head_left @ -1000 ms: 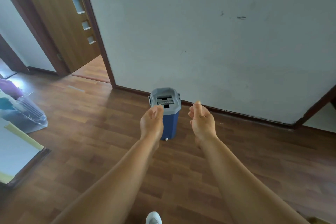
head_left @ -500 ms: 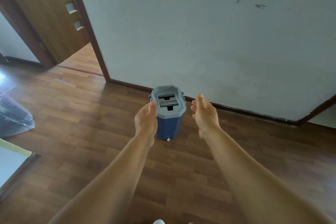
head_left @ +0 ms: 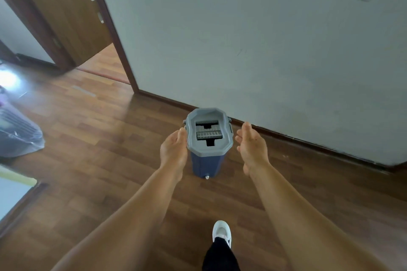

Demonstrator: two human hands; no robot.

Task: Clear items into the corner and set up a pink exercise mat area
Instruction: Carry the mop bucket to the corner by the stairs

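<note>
As I am watching from far away, the person is stepping nearer to the mop bucket (head_left: 209, 160); it is looking bigger than a moment ago, and a white shoe (head_left: 221, 232) is showing at the bottom again. Both arms are reaching out, and the hands are closing in on the two sides of the bucket; the left hand (head_left: 172, 152) is now sitting right by the grey top (head_left: 220, 149), maybe touching it, though I am not managing to tell for sure; the right hand (head_left: 252, 147) is waiting just beside the other side with a small gap. All the fingers are staying straight and loose; they are grasping nothing yet. I am thinking this means the pick-up is about to begin, so the bucket can go to the corner; nothing is being lifted so far.

The bucket is standing upright on the wooden floor (head_left: 110, 160), close to the wall (head_left: 242, 39) and its dark skirting. Its body is blue; inside the grey top a wringer piece (head_left: 208, 133) with little teeth and slots is sitting; I am not seeing whether water is lying under it. Far to the left a clear plastic bag (head_left: 19, 136) is lying on the floor; something is stuffed in it, but it is too blurry to name. No pink mat is showing anywhere.
</note>
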